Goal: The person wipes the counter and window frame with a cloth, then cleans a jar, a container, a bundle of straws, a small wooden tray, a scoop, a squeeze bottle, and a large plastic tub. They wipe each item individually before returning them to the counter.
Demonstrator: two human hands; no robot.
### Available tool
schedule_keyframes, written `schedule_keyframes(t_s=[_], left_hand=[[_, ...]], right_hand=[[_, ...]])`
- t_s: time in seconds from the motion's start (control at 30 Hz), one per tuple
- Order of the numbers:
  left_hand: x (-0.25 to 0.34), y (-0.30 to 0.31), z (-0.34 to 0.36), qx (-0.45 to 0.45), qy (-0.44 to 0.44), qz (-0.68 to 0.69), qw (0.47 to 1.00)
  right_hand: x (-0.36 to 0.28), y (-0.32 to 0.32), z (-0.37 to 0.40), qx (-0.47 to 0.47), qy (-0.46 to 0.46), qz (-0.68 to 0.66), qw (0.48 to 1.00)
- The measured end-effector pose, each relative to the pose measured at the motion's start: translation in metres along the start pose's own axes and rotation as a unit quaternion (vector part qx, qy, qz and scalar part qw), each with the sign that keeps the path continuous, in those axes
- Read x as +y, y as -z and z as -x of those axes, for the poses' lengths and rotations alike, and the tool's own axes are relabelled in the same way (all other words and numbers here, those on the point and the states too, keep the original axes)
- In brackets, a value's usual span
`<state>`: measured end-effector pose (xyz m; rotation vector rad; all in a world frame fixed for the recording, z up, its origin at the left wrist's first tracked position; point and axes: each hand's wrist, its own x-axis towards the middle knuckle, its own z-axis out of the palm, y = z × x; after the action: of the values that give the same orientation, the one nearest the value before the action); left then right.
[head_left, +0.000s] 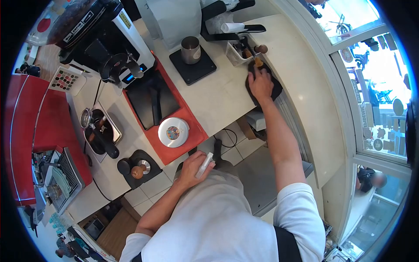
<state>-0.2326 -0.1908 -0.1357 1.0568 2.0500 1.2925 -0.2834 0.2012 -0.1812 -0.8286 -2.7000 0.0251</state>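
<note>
So the right hand [261,84] is out over the dark cloth [276,89], palm down, fingers loosely spread, index poking toward an orange bit [259,62] just ahead of the fingertips. Can't tell if it's pinching anything; the back of the hand hides it. Looks to me like the reach-and-grab step, and I'd say the next move calls for curling the fingers properly round whatever's under them, without knocking the basket [235,58] just ahead and to the left.

Arm's nearly straight, pushed well forward. The left hand [192,169] is the lazy one: elbow bent, parked in front of the waist, fingers closed around a small white block [204,165] that pokes out past them. Ahead of that grip is a scale [201,73] with a metal cup [190,51] on it.
</note>
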Motion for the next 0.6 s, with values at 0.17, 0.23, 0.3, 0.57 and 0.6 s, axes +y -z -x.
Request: schedule_keyframes(t_s=[0.17,0.23,0.3,0.57,0.6], left_hand=[[0.001,0.009,0.007,-0.001,-0.002,-0.022,1.0],[0.0,0.01,0.009,0.014,-0.009,-0.018,1.0],[-0.003,0.008,0.008,0.001,-0.009,0.003,1.0],[0.007,0.015,0.003,-0.027,-0.063,-0.016,0.998],[0.007,0.017,0.007,-0.027,-0.059,-0.022,0.998]], right_hand=[[-0.022,-0.005,0.033,0.01,-0.121,0.056,0.991],[-0.059,0.011,0.055,-0.028,-0.047,0.021,0.998],[-0.095,0.017,0.084,-0.064,0.05,-0.004,0.997],[-0.008,0.009,0.08,0.011,-0.04,-0.047,0.998],[0.01,0.013,0.073,-0.02,-0.12,-0.022,0.992]])
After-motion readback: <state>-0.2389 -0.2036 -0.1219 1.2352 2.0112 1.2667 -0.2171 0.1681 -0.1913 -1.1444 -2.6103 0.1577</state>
